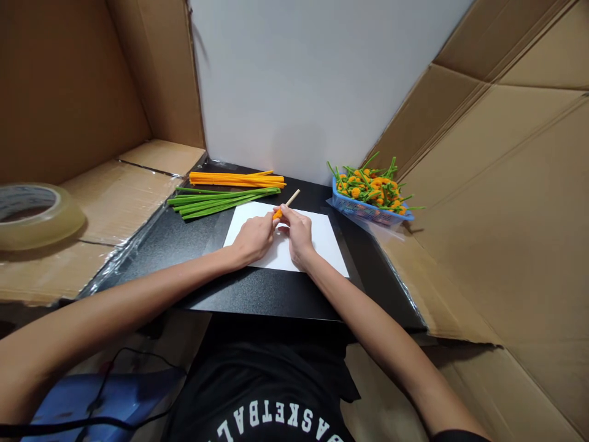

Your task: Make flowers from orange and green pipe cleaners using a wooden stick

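Over a white sheet of paper [329, 248], my two hands meet around a thin wooden stick [293, 196] that slants up to the right. An orange pipe cleaner [277, 213] shows between the fingertips, at the lower part of the stick; whether it is fully wound round the stick is hidden. My left hand [255, 236] is closed, its fingers pinching at the orange piece. My right hand [298, 232] is closed too, thumb and fingers on the stick just beside it. The stick's lower end is covered by my fingers.
Orange pipe cleaners [237, 179] and green pipe cleaners [221, 202] lie in bundles at the back left of the black table [257, 294]. A blue basket [363, 210] of orange-and-green pieces stands right. Cardboard walls [515, 202] flank the table; a tape roll [59, 224] lies left.
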`<action>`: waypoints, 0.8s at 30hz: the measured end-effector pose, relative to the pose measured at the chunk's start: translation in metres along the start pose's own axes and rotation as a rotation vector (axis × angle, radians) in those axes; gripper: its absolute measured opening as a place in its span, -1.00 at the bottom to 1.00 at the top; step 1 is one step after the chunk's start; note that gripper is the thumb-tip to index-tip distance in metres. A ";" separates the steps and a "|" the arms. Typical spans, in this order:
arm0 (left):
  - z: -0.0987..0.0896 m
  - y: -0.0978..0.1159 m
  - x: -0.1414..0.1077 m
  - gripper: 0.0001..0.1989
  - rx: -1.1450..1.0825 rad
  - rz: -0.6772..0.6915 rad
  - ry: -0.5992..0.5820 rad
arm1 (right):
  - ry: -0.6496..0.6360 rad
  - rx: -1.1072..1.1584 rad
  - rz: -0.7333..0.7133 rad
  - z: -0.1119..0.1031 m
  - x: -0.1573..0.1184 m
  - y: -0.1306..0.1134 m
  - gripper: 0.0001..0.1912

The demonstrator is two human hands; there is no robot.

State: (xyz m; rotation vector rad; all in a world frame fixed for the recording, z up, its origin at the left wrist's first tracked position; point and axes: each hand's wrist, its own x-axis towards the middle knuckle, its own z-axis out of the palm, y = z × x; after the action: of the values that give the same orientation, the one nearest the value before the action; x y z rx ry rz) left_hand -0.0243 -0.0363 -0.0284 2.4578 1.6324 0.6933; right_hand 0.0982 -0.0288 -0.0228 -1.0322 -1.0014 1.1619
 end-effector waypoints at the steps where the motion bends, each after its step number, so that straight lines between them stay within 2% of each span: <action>1: 0.000 0.000 0.000 -0.66 -0.005 0.001 0.008 | -0.004 0.003 -0.003 0.001 -0.001 0.000 -0.64; 17: -0.003 0.000 0.002 -0.59 -0.098 -0.102 0.151 | -0.072 0.003 -0.041 0.011 -0.005 0.000 -0.72; 20: -0.003 0.001 0.005 -0.57 -0.154 -0.125 0.120 | -0.049 0.056 -0.039 0.010 -0.001 0.003 -0.73; 24: -0.004 0.004 0.006 -0.56 -0.120 -0.157 0.042 | -0.049 0.078 -0.037 0.008 0.001 0.007 -0.68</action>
State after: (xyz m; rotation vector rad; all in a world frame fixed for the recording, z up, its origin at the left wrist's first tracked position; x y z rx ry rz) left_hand -0.0208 -0.0333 -0.0219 2.2195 1.7218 0.7992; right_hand 0.0890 -0.0267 -0.0280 -0.9236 -1.0021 1.1911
